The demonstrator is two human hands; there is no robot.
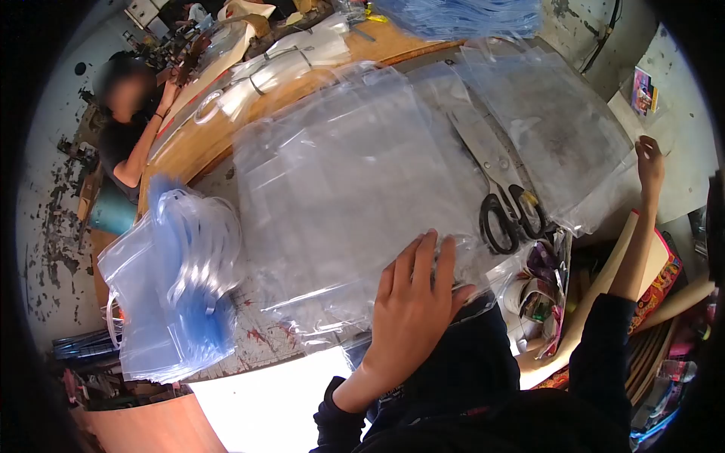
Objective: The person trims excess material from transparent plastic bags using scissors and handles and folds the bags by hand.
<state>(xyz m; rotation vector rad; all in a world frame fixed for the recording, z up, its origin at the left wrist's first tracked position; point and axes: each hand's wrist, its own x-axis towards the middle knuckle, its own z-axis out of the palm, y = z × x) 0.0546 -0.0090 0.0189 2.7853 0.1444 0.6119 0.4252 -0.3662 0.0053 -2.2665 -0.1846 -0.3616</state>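
My left hand (417, 298) lies flat, fingers stretched, on the near edge of a stack of clear plastic bags (340, 189). Right of that stack, large scissors (495, 177) with black handles rest with their blades together, pointing away from me. A second pile of clear plastic bags (559, 124) lies beyond them. At the far right my right hand (650, 162) is raised by that pile's outer corner, its fingertips pinched together. What they hold, if anything, is too small to make out.
Bluish plastic bags with looped handles (181, 279) overhang the table's left side. Tied clear bundles (283, 68) and a blue plastic stack (468, 16) lie at the back. Another person (128, 121) sits at the far left. Rolled sheets (596, 302) and a cluttered container (532, 298) stand lower right.
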